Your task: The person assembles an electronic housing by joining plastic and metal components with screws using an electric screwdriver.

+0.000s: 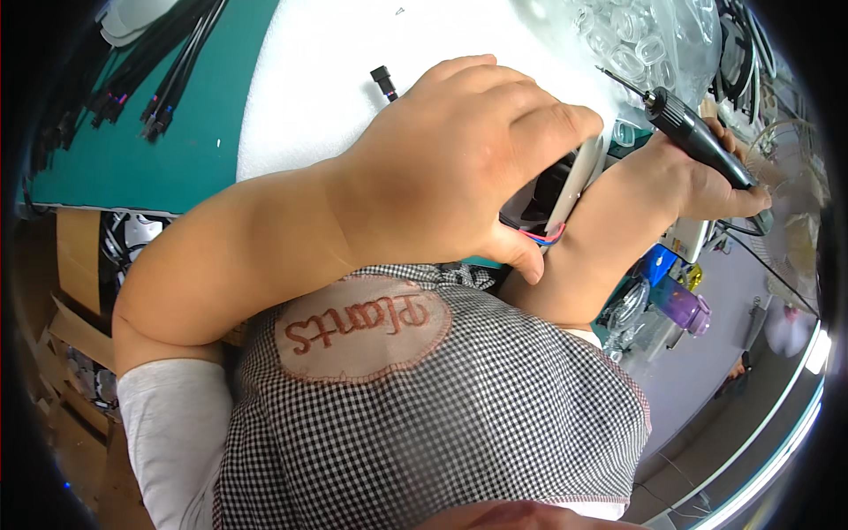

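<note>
Between the thumb and forefinger of the left hand (450,150), a pale-edged case (579,177) with a dark inside is being partly covered, and red and blue wires (552,237) are being shown just beyond the thumb. The left hand is being held palm down and half open, its thumb spread well away from the fingers in a wide curve, perhaps so that the case can be steadied by its edges. Whether it is truly being gripped cannot be told, since the undersides of the fingers are being hidden.

In the right hand (685,172), a black screwdriver (702,137) is being held by its thick handle, with the fingers closed around it. Its thin bit (622,81) is being pointed up and toward the left hand's side, clear of the case, probably so that nothing is being scratched.

Under and beyond the left hand, a white foam pad (309,97) is being used, it seems, as a soft rest. Just past the left knuckles, a small black plug (382,79) is being left lying on it. Farther left, black cables (168,88) are being stored in bunches, likely for easy reach. Beyond the right hand, clear plastic pieces (627,57) are being held together by a see-through bag (698,35).
</note>
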{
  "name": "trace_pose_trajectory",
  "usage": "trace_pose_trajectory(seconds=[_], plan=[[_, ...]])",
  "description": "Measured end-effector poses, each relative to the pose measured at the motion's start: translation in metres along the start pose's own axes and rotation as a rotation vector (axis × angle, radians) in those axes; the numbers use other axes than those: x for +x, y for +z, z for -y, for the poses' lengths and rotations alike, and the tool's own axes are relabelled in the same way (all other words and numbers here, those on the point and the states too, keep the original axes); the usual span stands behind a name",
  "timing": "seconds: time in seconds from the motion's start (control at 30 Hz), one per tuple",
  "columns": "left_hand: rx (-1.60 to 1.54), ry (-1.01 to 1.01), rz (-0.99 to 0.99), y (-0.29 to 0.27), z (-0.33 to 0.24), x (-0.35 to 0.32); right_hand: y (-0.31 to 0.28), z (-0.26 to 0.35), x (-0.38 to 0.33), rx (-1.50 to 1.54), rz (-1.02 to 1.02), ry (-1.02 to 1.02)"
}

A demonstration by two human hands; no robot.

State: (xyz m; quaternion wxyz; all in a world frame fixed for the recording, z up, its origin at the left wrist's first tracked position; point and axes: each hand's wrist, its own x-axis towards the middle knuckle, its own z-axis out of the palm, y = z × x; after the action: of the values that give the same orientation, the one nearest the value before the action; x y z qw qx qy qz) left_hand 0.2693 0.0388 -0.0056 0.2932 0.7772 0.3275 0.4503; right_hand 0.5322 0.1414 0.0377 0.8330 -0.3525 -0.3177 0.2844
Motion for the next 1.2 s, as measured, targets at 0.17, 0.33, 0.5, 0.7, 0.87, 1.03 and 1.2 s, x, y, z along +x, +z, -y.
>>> trace_pose_trajectory(seconds=[0.17,0.33,0.5,0.7,0.87,1.03,1.2], plan=[[0.026,0.01,-0.051,0.004,0.002,-0.004,-0.01,-0.008,0.0,-0.04,0.025,0.053],[0.014,0.036,-0.137,0.009,0.004,-0.006,-0.001,-0.007,0.0,-0.066,0.063,0.066],[0.043,0.034,-0.1,0.008,0.004,-0.004,0.009,-0.009,-0.004,-0.069,0.078,0.058],[0.041,0.046,-0.113,0.005,0.006,-0.005,0.017,-0.011,-0.01,-0.044,0.053,0.036],[-0.008,0.055,-0.065,0.004,0.01,-0.001,0.015,-0.003,-0.01,-0.014,-0.01,-0.005],[0.066,-0.031,0.194,-0.008,0.014,-0.004,0.01,-0.004,-0.009,0.089,0.049,0.047],[0.012,-0.099,0.232,-0.011,0.005,0.004,0.011,-0.002,-0.022,0.155,0.027,0.057]])
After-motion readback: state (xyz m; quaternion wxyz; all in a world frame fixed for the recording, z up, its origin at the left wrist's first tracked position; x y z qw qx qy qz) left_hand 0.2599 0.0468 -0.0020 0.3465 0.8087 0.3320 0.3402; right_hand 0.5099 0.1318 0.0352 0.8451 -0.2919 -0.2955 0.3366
